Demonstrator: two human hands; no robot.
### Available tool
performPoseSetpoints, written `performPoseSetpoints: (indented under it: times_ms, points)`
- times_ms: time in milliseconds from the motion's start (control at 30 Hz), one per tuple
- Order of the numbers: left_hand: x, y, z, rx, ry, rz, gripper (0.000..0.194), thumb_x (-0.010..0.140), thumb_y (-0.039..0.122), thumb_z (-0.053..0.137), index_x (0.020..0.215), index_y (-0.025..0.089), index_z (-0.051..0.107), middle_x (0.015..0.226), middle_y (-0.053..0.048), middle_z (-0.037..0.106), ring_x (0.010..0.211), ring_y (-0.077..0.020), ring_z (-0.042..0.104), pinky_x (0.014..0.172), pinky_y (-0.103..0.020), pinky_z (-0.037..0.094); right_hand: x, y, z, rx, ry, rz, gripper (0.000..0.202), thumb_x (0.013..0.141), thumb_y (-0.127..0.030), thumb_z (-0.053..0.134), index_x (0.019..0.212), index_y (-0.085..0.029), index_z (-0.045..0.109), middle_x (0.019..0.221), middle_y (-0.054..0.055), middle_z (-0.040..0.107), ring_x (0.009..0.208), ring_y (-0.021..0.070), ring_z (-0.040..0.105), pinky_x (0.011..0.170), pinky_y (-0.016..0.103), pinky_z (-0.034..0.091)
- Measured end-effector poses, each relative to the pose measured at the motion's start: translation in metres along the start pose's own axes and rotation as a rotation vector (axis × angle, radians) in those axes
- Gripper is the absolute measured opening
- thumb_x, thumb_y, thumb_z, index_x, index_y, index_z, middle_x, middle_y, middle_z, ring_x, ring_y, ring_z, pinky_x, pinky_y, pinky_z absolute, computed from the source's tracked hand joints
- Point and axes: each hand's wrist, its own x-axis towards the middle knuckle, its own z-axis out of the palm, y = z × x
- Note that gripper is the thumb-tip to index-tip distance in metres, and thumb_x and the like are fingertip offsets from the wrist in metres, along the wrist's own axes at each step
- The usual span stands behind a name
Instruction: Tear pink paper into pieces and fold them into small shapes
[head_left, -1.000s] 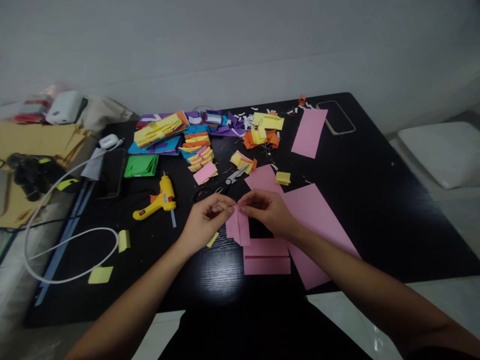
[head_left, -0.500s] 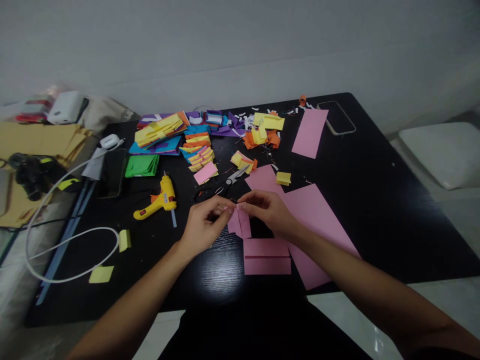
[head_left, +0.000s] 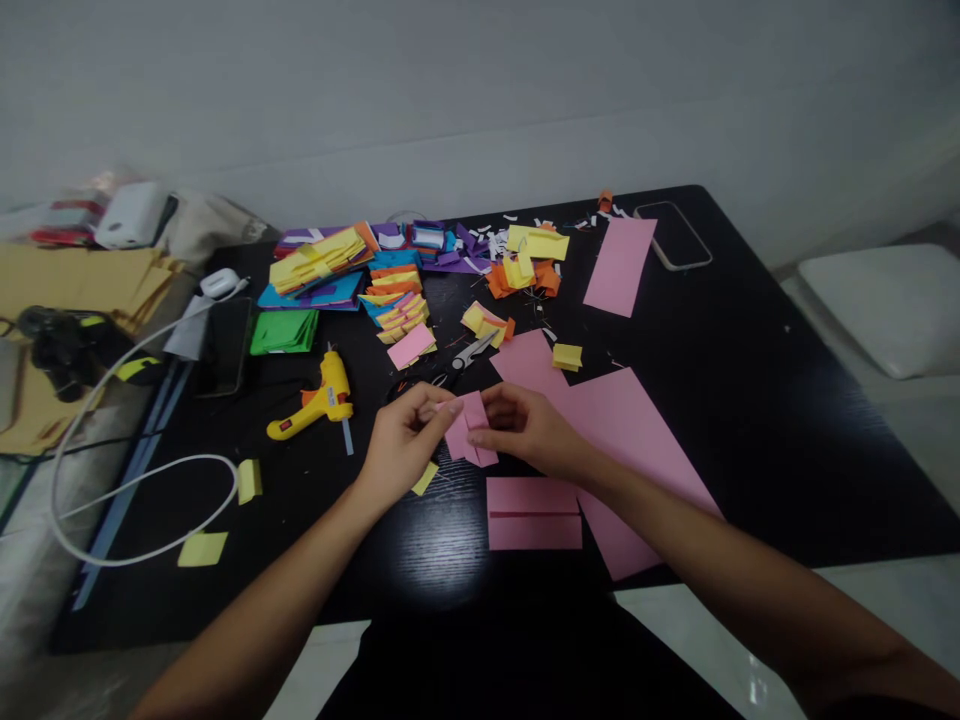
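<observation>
A small folded piece of pink paper (head_left: 469, 432) is held up between my two hands over the black table. My left hand (head_left: 401, 440) pinches its left side, thumb on top. On its right edge my right hand (head_left: 529, 428) closes with thumb and fingers. Just below lies a larger folded pink sheet (head_left: 534, 497) with a dark gap along its middle. Flat pink sheets (head_left: 637, 460) spread under and beside my right forearm. Beyond my hands are scissors (head_left: 472, 352), partly hidden by my left hand. A small yellow paper piece (head_left: 425, 478) rests by my left wrist.
A yellow glue gun (head_left: 319, 402) lies to the left, near green folded papers (head_left: 283, 332). Stacks of coloured folded paper (head_left: 322, 262) and scraps fill the back. A white cable (head_left: 150, 555) loops at the left. A phone case (head_left: 673, 238) lies at the back right.
The pink paper has been raised and turned between my hands. My right hand has shifted from its top edge to its right side, and the yellow piece by my left wrist shows more.
</observation>
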Motion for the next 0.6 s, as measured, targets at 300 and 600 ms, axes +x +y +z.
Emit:
performPoseSetpoints:
  times_ms: [300,600]
  points:
    - [0.0035,0.008,-0.0062,-0.142,-0.052,-0.106,0.032,0.082,0.042,0.083,0.078,0.018,0.063,0.061,0.002,0.064,0.055,-0.0123,0.062,0.057,-0.023,0.053,0.004,-0.0045,-0.008,0.026,0.285,-0.111,0.04,0.066,-0.024,0.09,0.099,-0.022,0.068,0.088,-0.002,0.07,0.081,0.0155,0.069,0.078,0.031,0.058]
    - [0.0051,0.0025,-0.0052,-0.135,-0.136,-0.098,0.031,0.083,0.045,0.084,0.084,0.018,0.068,0.063,0.002,0.069,0.056,-0.0136,0.067,0.058,-0.025,0.056,0.0036,-0.0063,-0.0079,0.031,0.324,-0.112,0.046,0.065,-0.033,0.095,0.1,-0.023,0.068,0.082,-0.002,0.071,0.081,0.0178,0.071,0.083,0.036,0.06]
